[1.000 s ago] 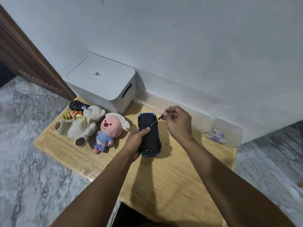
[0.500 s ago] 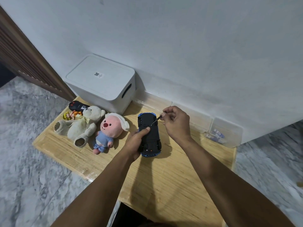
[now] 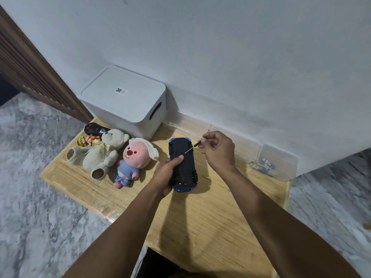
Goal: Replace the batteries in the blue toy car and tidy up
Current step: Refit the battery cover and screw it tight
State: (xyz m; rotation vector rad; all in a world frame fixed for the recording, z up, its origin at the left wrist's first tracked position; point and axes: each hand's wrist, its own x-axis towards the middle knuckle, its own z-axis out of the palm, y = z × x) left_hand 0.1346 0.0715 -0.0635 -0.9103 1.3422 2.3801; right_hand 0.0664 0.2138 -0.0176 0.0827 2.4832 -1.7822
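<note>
The blue toy car (image 3: 185, 167) lies upside down on the wooden table (image 3: 200, 217), its black underside facing up. My left hand (image 3: 167, 174) grips the car's left side, thumb pressed on the underside. My right hand (image 3: 217, 151) pinches a small screwdriver (image 3: 192, 147) whose thin tip touches the underside near the thumb. A clear plastic box (image 3: 275, 163) at the right edge holds small blue-and-white items that look like batteries.
A white lidded storage box (image 3: 124, 101) stands against the wall at the back left. A cream teddy bear (image 3: 100, 153), a pink plush (image 3: 134, 159), a small doll (image 3: 86, 141) and a black remote (image 3: 95, 128) lie left of the car. Empty clear containers (image 3: 200, 127) line the wall.
My right hand has shifted slightly around the screwdriver, as if turning it, with the tip staying on the car's underside. The car and my left hand have stayed in place.
</note>
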